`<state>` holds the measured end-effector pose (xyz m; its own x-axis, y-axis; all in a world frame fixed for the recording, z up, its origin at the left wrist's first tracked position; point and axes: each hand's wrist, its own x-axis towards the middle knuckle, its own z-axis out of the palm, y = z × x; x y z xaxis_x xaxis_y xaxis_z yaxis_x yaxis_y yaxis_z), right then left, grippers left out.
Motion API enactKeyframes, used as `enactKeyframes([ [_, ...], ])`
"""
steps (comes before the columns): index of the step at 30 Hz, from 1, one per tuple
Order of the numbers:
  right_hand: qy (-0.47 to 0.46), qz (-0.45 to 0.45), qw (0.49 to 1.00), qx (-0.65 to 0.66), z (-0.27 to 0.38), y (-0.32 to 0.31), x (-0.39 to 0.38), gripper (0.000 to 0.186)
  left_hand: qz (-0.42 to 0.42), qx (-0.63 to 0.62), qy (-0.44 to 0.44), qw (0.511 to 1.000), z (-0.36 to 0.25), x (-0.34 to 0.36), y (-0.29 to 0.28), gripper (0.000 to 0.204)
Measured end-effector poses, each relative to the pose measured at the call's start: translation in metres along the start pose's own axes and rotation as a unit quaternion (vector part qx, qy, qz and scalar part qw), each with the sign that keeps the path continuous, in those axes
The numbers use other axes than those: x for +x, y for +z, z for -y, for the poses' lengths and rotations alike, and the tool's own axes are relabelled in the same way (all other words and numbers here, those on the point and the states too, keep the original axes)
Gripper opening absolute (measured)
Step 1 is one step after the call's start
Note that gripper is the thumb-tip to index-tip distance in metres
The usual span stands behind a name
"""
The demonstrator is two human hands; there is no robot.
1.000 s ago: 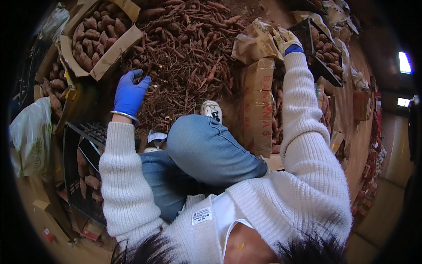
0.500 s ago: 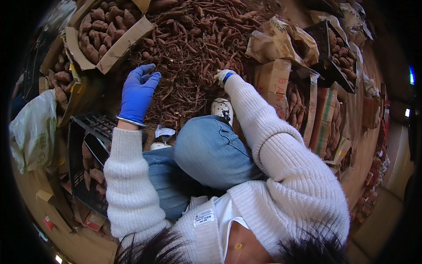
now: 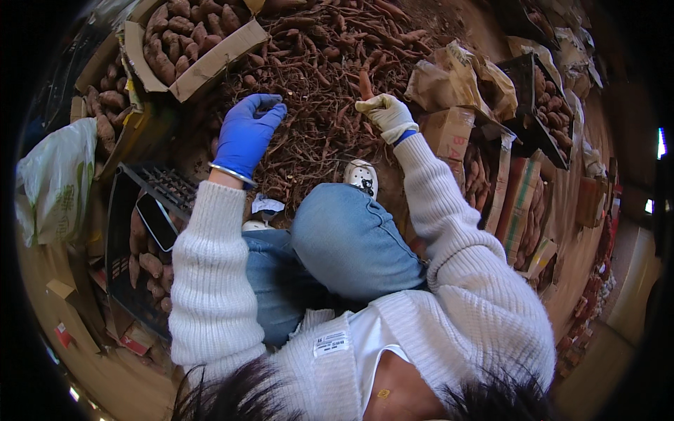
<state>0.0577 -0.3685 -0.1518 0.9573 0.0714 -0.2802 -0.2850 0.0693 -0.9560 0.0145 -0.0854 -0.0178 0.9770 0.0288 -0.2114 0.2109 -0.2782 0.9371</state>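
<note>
- Right now the right hand (image 3: 385,112), in a pale glove, pinches one long sweet potato (image 3: 365,84) between its fingers and holds it upright over the big pile (image 3: 330,63) of sweet potatoes on the floor.
- The left hand (image 3: 247,137), in a blue glove, rests on the near edge of that pile. Its fingers (image 3: 270,105) are curled in at the tips. I cannot tell if they hold anything.
- A thin silver bracelet (image 3: 232,174) sits on the left wrist, just below the blue glove.
- The pile is still very big and spreads far past both hands, so I think most of the sorting is left to do.
- Left of the pile, a cardboard box (image 3: 189,42) is already heaped with fat sweet potatoes, so some work looks done.
- Below that box, on the near left of the pile, a black plastic crate (image 3: 140,210) holds a few sweet potatoes. A phone (image 3: 158,221) lies on it.
- Right of the pile stand more cardboard boxes (image 3: 505,189) with sweet potatoes, and a crumpled brown paper bag (image 3: 449,77) lies beside the right hand.
- Far left of the pile hangs a white plastic bag (image 3: 53,182).
- The person sits at the near edge of the pile, with a knee in blue jeans (image 3: 351,238) between the two arms.
</note>
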Motion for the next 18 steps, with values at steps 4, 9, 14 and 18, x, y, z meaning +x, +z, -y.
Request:
enactKeyframes([
  [4, -0.215, 0.108, 0.874, -0.423, 0.080, 0.037, -0.037, 0.012, 0.017, 0.043, -0.010, 0.999, -0.006, 0.000, 0.001, 0.023],
  [9, 0.085, 0.063, 0.935, -0.338, 0.105, 0.070, -0.045, 0.036, 0.020, 0.142, -0.025, 0.989, -0.020, -0.003, 0.006, 0.036],
  [14, 0.036, 0.114, 0.898, -0.424, 0.126, 0.089, -0.058, 0.040, 0.036, 0.143, 0.001, 0.989, -0.005, 0.002, 0.003, 0.041],
  [18, 0.020, 0.096, 0.970, -0.222, 0.104, 0.091, -0.049, 0.025, 0.051, 0.002, 0.029, 0.998, 0.002, 0.004, 0.000, 0.037],
])
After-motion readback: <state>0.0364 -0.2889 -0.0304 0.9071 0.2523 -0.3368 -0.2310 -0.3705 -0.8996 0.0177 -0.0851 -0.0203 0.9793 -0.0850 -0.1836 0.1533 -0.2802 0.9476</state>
